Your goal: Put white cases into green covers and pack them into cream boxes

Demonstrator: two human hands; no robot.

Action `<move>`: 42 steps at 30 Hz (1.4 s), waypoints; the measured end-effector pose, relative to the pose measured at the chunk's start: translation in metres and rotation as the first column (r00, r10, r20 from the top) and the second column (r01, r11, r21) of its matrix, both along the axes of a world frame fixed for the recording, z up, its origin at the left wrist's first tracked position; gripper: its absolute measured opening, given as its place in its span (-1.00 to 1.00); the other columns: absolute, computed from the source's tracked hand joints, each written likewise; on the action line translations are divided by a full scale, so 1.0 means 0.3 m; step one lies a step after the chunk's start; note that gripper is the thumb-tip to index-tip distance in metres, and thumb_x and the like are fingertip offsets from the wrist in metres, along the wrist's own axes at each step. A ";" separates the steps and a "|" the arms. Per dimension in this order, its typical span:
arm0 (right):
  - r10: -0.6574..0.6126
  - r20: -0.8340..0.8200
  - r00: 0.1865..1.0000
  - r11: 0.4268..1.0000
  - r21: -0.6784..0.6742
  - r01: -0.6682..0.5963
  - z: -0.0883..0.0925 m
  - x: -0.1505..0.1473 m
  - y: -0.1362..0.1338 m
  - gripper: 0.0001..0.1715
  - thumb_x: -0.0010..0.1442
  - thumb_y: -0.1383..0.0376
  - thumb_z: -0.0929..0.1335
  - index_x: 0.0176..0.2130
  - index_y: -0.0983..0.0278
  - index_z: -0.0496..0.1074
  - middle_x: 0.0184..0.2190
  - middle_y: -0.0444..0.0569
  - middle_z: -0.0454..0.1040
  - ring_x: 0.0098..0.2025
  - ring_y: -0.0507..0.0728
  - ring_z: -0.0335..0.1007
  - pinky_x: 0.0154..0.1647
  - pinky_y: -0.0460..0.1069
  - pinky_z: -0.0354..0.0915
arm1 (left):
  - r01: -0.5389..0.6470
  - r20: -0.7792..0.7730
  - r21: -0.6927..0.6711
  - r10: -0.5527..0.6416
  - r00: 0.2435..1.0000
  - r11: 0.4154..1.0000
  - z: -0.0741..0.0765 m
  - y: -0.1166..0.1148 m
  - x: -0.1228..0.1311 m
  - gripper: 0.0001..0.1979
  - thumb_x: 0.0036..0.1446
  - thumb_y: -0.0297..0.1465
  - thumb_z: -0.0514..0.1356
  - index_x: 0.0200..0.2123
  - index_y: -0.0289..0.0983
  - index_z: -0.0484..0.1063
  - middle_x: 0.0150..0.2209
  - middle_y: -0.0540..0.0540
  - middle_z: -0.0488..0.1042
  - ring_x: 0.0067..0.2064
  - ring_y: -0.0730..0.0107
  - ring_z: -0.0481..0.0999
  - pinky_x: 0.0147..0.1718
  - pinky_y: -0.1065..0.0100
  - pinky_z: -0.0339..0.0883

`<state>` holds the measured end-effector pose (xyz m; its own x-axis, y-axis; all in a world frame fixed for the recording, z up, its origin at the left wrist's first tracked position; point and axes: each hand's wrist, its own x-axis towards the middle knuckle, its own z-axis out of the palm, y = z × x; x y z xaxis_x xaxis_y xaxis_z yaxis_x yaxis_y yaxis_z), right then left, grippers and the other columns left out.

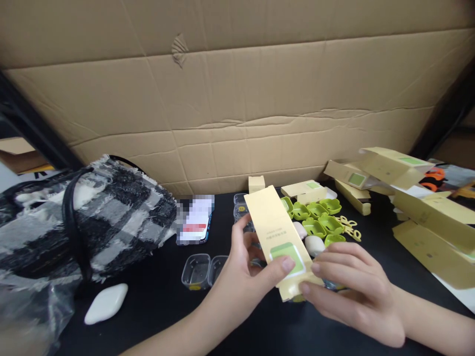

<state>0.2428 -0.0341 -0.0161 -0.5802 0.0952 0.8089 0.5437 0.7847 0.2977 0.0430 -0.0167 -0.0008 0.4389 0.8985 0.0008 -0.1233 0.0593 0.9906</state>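
A long pale-yellow paper box [270, 212] with a green square printed on it is held tilted above the black table. My left hand [247, 269] wraps it from the left, its thumb lying over the green print. At the near end, my right hand [356, 282] pinches the box's edge or flap between thumb and fingers. Just behind the box lie several green frog-shaped cups [315, 227], a white rounded piece [314, 245] and light-green scissor-like pieces [349, 226]. Clear plastic tubs [196, 271] stand left of my left hand, partly hidden by it.
A black-and-white plaid bag [122, 217] fills the left side, with a white diamond-shaped object [106, 304] in front. A phone [196, 220] lies mid-table. Several similar boxes [434, 252] are piled at right. A cardboard wall [237, 89] rises behind.
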 end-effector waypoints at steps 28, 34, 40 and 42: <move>0.045 0.012 0.999 0.998 -0.053 -0.044 -0.020 0.014 -0.008 -0.76 0.21 0.50 0.25 -0.26 0.27 0.47 -0.25 -0.02 0.54 -0.24 0.10 0.46 -0.29 0.05 0.36 | 0.082 -0.047 -0.024 -0.083 0.995 0.996 0.037 -0.022 -0.002 -0.35 0.12 -0.36 0.26 0.13 -0.13 -0.09 0.16 -0.22 0.31 0.13 0.07 0.37 -0.02 0.12 0.37; 0.046 -0.001 0.999 0.997 -0.054 -0.046 -0.026 0.016 -0.012 -0.79 0.23 0.46 0.26 -0.29 0.27 0.47 -0.27 -0.02 0.54 -0.26 0.09 0.46 -0.27 0.06 0.36 | 0.077 -0.068 -0.023 -0.078 0.995 0.997 0.041 -0.021 0.001 -0.35 0.12 -0.34 0.27 0.14 -0.13 -0.08 0.16 -0.23 0.30 0.14 0.06 0.36 -0.03 0.14 0.37; 0.042 -0.006 0.999 0.998 -0.050 -0.042 -0.036 0.017 -0.015 -0.80 0.21 0.43 0.27 -0.31 0.24 0.48 -0.28 -0.05 0.55 -0.27 0.08 0.47 -0.27 0.05 0.39 | 0.077 -0.096 -0.012 -0.078 0.992 0.997 0.033 -0.022 0.000 -0.32 0.09 -0.33 0.28 0.15 -0.14 -0.08 0.15 -0.25 0.32 0.11 0.04 0.39 -0.06 0.13 0.37; 0.052 -0.005 0.999 0.998 -0.047 -0.052 -0.038 0.015 -0.015 -0.79 0.20 0.44 0.27 -0.30 0.25 0.48 -0.29 -0.04 0.54 -0.28 0.08 0.46 -0.28 0.06 0.38 | 0.077 -0.115 -0.001 -0.077 0.990 0.997 0.033 -0.023 0.000 -0.30 0.08 -0.32 0.29 0.16 -0.15 -0.07 0.15 -0.25 0.31 0.11 0.04 0.38 -0.06 0.14 0.37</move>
<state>0.2472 -0.0387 -0.0274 -0.5825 0.1030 0.8063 0.5025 0.8253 0.2576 0.0429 -0.0236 0.0090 0.5039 0.8623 -0.0505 -0.0042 0.0610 0.9981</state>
